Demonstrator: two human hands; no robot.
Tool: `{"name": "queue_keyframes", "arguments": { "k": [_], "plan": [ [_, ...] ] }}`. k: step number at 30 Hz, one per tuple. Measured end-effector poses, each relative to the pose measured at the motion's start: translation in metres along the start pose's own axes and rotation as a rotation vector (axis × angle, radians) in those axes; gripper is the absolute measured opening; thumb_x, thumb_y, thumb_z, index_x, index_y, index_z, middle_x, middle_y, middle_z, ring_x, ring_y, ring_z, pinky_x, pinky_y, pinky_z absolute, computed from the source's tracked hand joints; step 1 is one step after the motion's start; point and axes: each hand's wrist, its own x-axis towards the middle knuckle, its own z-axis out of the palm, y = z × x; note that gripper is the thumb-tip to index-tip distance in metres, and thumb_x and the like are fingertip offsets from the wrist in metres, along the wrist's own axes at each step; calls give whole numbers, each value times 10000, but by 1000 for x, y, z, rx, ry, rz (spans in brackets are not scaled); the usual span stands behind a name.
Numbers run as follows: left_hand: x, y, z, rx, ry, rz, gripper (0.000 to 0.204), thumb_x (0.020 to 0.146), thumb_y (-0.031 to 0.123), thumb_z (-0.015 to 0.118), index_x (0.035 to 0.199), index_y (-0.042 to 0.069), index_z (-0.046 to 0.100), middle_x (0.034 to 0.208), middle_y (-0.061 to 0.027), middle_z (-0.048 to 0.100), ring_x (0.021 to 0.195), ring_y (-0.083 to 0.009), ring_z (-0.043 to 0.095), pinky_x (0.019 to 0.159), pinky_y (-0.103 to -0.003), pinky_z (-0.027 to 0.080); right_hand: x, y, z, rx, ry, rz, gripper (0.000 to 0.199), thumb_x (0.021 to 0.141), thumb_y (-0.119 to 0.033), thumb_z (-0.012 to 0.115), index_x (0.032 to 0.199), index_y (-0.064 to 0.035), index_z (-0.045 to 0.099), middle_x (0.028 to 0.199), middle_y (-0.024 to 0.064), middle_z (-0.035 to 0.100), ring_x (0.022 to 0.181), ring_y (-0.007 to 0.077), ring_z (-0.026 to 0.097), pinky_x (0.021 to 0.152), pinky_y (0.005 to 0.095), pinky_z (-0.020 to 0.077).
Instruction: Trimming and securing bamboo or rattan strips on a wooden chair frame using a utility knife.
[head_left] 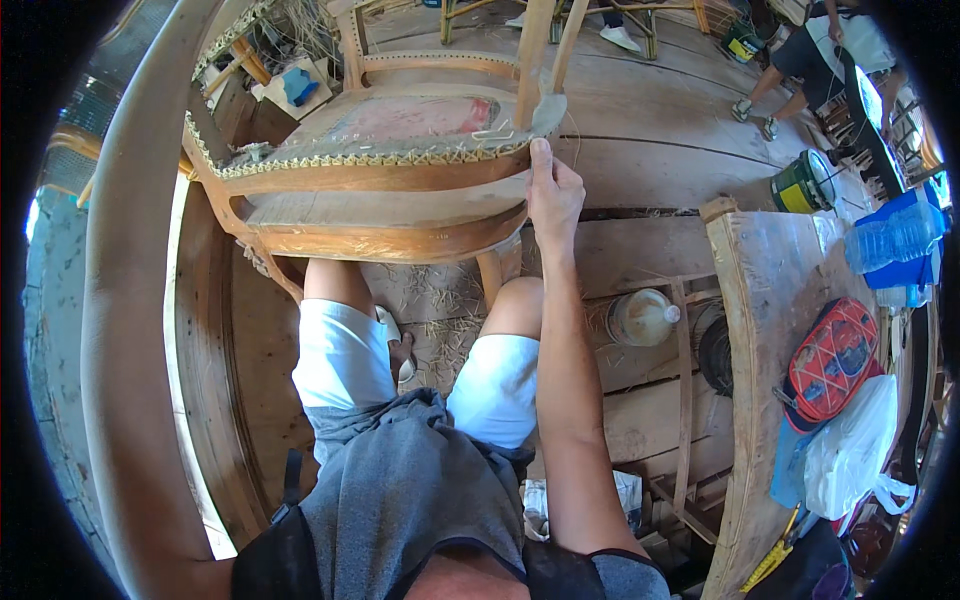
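This is a furniture workshop, rough and open. A bare wooden chair frame with stripped padding and braided trim stands at twelve o'clock on a plank floor strewn with straw. Curved unfinished wooden parts run along nine o'clock. At three o'clock a worn wooden tabletop carries bags and a water bottle. Paint cans sit at two o'clock, near another person seated by more chair frames.

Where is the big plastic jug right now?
In the head view the plastic jug lies on the wooden floor to the person's right, just past the right forearm and beside the wooden workbench.
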Motion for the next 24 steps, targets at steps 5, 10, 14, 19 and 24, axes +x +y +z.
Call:
{"name": "queue_keyframes", "arguments": {
  "k": [5, 10, 14, 19, 24],
  "plan": [
    [-23, -4, -36, 18, 31, 47, 779, 939, 659, 453, 1402, 37, 528, 1359, -194, 567, 1202, -269, 571, 1046, -384, 418, -37, -21, 43, 416, -56, 27, 494, 1003, -430, 558, 739, -20, 640, 506, -10, 474, 445, 72, 436, 417, 271, 338],
    [-10, -18, -45, 48, -14, 130, 753, 966, 636, 420, 1402, 32, 528, 1370, -184, 563, 1214, -270, 564, 1059, -372, 404, -24, -33, 31, 135, 17, -52, 532, 990, -475, 563, 653, -65, 595, 502, -41, 425, 410, 37, 374, 369, 223, 261],
    [-21, -22, -38, 368, 251, 306, 748, 978, 626, 401, 1421, 33, 509, 1394, -172, 555, 1259, -276, 538, 1105, -357, 354, -46, -30, 38, 379, -92, 137, 572, 992, -459, 567, 605, -40, 524, 489, -16, 429, 452, 77, 392, 435, 276, 309],
    [-15, -12, -30, 321, 178, 306, 783, 962, 652, 400, 1434, 34, 492, 1447, -189, 504, 1328, -289, 481, 1151, -386, 301, -14, -38, 22, 231, 57, -89, 499, 1006, -431, 561, 624, -115, 508, 530, -50, 443, 415, 37, 364, 379, 207, 258],
    [-29, -17, -42, 265, 213, 89, 845, 933, 692, 409, 1410, 2, 508, 1467, -218, 471, 1358, -311, 449, 1154, -410, 306, -46, -64, 18, 183, -122, -100, 474, 1008, -380, 571, 657, -62, 537, 536, -38, 443, 447, 53, 390, 419, 245, 289]
  ]
}}
